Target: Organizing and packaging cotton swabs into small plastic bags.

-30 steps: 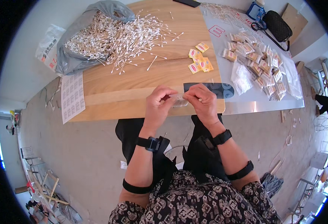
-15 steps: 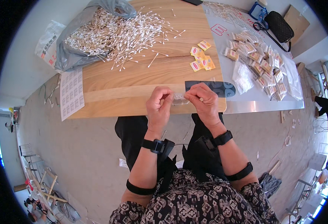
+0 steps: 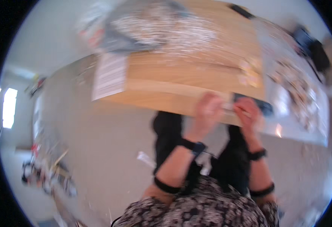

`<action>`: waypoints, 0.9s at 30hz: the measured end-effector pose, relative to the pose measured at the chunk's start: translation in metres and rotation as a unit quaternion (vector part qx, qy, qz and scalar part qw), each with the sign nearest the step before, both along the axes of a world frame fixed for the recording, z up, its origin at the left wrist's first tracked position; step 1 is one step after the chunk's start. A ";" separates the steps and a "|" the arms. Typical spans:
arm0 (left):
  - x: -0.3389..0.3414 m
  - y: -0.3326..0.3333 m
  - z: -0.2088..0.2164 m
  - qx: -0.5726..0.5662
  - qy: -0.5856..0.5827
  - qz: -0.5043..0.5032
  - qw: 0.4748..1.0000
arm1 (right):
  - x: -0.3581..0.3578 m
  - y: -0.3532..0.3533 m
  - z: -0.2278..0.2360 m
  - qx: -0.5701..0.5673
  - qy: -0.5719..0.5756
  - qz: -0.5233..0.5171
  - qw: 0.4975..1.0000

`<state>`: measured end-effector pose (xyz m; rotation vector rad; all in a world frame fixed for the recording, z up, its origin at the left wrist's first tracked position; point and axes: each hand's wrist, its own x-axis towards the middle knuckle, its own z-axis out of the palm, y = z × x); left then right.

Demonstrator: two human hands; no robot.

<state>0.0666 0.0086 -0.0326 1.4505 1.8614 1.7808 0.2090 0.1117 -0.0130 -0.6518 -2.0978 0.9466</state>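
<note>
1. Black wrist strap [image 3: 186, 143] with boxy unit [image 3: 199, 148] below left grip [image 3: 208, 110].
2. Black strap [image 3: 257, 155] below right grip [image 3: 248, 112].
3. Black armbands [image 3: 166, 186] farther from both grips.
4. Dark-and-pale patterned shirt [image 3: 211, 202], short sleeves [image 3: 150, 208].
5. Black trousers [image 3: 232, 159].

Wood table [image 3: 196, 72], blurred: swabs [image 3: 188, 36] spilling from grey bag [image 3: 116, 39], paper [image 3: 111, 73] at left front corner, yellow cards [image 3: 251, 72] right. Pale surface [image 3: 309, 134] alongside: packets [image 3: 296, 89] piled, clear bags [image 3: 281, 100] beside them, black bag [image 3: 319, 56].
</note>
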 end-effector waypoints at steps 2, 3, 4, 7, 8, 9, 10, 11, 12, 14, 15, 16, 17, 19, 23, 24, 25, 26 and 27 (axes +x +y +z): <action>0.006 0.002 -0.008 0.043 0.029 0.016 0.999 | 0.003 -0.004 0.003 -0.090 -0.049 0.005 0.995; 0.016 0.008 -0.004 0.033 0.032 0.014 0.999 | 0.015 0.007 -0.020 0.017 -0.016 -0.005 1.000; 0.023 0.014 0.002 0.033 0.032 0.012 0.999 | 0.022 0.013 -0.029 0.055 0.008 -0.003 0.998; 0.034 0.021 -0.012 0.003 0.068 0.033 0.997 | 0.022 0.015 -0.024 0.110 -0.033 0.045 0.992; 0.035 0.019 -0.010 0.022 0.079 0.040 0.996 | 0.022 0.014 -0.026 0.068 -0.022 0.059 0.996; 0.035 0.016 -0.009 0.018 0.088 0.063 0.994 | 0.022 0.013 -0.028 0.027 -0.018 0.067 0.997; 0.034 0.014 -0.007 0.013 0.111 0.047 0.993 | 0.019 0.012 -0.023 0.026 -0.013 0.090 0.996; 0.033 0.013 -0.006 0.007 0.132 0.027 0.991 | 0.017 0.011 -0.019 0.056 -0.031 0.094 0.994; 0.033 0.012 -0.005 0.008 0.136 0.042 0.990 | 0.015 0.012 -0.015 0.091 -0.050 0.093 0.990; 0.033 0.012 -0.006 0.006 0.186 0.046 0.981 | 0.013 0.013 -0.014 0.126 -0.045 0.097 0.986; 0.035 0.013 -0.004 0.007 0.188 0.054 0.981 | 0.013 0.015 -0.014 0.159 -0.044 0.088 0.982; 0.037 0.015 -0.002 0.015 0.190 0.070 0.979 | 0.012 0.021 -0.015 0.192 -0.040 0.113 0.974; 0.037 0.015 -0.001 0.023 0.192 0.084 0.978 | 0.012 0.024 -0.015 0.193 -0.038 0.117 0.973; 0.036 0.021 -0.007 0.027 0.196 0.071 0.978 | 0.014 0.027 -0.015 0.183 -0.081 0.124 0.972; 0.035 0.022 -0.010 0.022 0.204 0.082 0.975 | 0.012 0.032 -0.023 0.166 -0.100 0.133 0.972; 0.036 0.022 -0.008 0.024 0.203 0.079 0.976 | 0.014 0.034 -0.026 0.184 -0.081 0.115 0.973; 0.037 0.023 -0.006 0.028 0.196 0.079 0.977 | 0.016 0.036 -0.029 0.203 -0.063 0.097 0.972; 0.038 0.023 -0.004 0.033 0.189 0.078 0.978 | 0.020 0.039 -0.030 0.205 -0.064 0.094 0.972; 0.038 0.024 -0.002 0.036 0.188 0.075 0.979 | 0.026 0.044 -0.030 0.206 -0.060 0.093 0.972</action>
